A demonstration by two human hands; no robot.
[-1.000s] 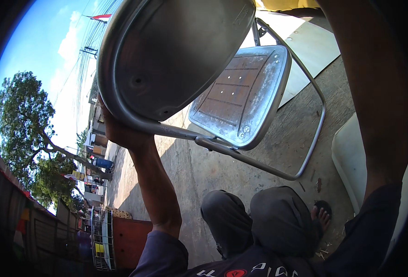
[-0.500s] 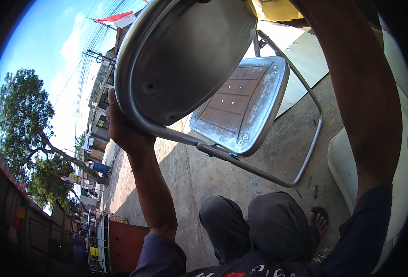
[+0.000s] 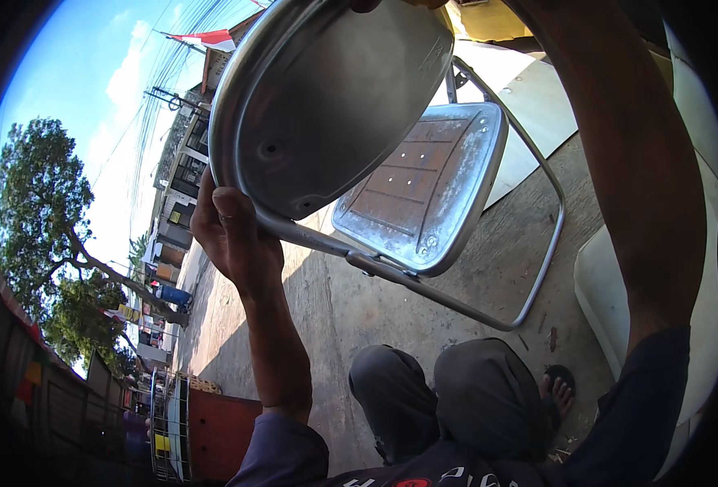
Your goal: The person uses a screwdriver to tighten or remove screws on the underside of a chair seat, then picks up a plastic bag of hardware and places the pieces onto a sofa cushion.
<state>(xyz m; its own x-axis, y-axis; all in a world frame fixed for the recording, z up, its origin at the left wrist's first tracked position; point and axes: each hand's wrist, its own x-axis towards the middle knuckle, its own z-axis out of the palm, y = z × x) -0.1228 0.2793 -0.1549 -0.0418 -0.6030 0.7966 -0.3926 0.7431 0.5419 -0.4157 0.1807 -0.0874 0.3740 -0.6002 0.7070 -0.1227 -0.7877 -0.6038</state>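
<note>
A metal folding chair stands in front of me, tilted in the view. Its grey metal backrest (image 3: 334, 105), with small holes near the lower edge, is close to me. Beyond it lies the worn seat panel (image 3: 403, 174), brown in the middle with scuffed silver edges. My left hand (image 3: 237, 235) is closed around the tubular frame at the backrest's lower left corner, thumb on the near side. At the top edge, fingertips of my right hand (image 3: 367, 4) show over the backrest rim; the rest of that hand is out of the picture or hidden.
The chair's bent tube leg (image 3: 549, 260) rests on the concrete floor (image 3: 310, 316). A white padded piece (image 3: 606, 292) is at the right, near my sandalled foot (image 3: 560, 388). A pale sheet (image 3: 537, 105) lies behind the chair. A reddish-brown box-like thing (image 3: 221, 430) stands at lower left.
My left hand has shifted its hold, its thumb now bent in front of the frame tube. The backrest has moved slightly right. More of my right fingertips shows at the top.
</note>
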